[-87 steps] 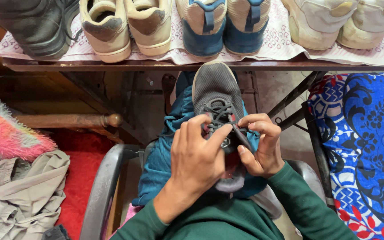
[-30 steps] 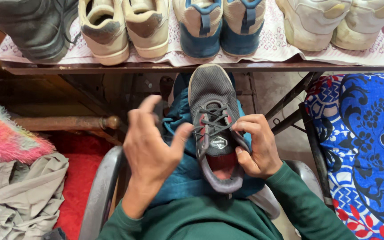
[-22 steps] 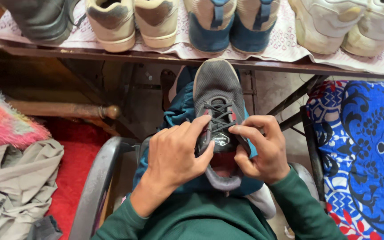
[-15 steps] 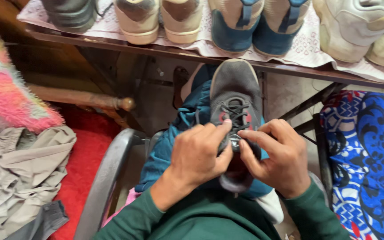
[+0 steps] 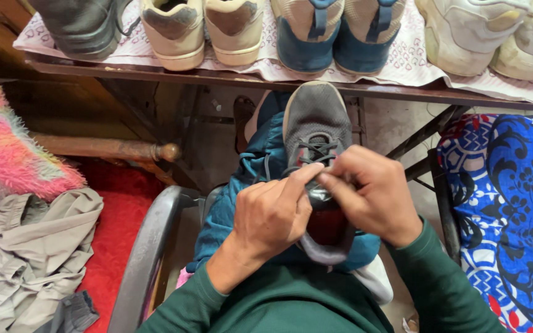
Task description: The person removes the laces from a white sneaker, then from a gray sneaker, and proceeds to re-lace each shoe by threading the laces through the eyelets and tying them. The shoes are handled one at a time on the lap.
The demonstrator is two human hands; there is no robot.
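So both hands are working on a grey sneaker (image 5: 316, 123) that sits on the person's lap, toe pointing away from them, on top of blue trouser fabric (image 5: 242, 191). The left hand (image 5: 272, 216) has its forefinger and thumb pressed together right at the lacing, and the right hand (image 5: 374, 194) meets it from the other side, fingers (image 5: 334, 182) curled and pinched in tight against the left ones. Fingertips of both hands are touching each other just over the shoe's tongue. I'd say they're pinching the dark laces (image 5: 316, 151), but the actual bit of lace between the fingertips is hidden, so can't tell for sure. The laced part just beyond the fingers is crossed and snug. Below the fingers you can see the shoe's red lining and the grey heel collar (image 5: 325, 250).

Past the fingers, further out, there's a table (image 5: 155, 71) with a patterned white cloth and a row of shoes on it: a dark grey one (image 5: 81, 24), a beige pair (image 5: 202, 31), a blue pair with tan uppers (image 5: 334, 34), and a white pair (image 5: 495, 37). Left of the hands is a curved metal chair arm (image 5: 143, 253), a red cushion and some crumpled khaki clothing (image 5: 26, 246). Right of them is a blue and red patterned fabric (image 5: 513, 203). Sleeves are dark green.
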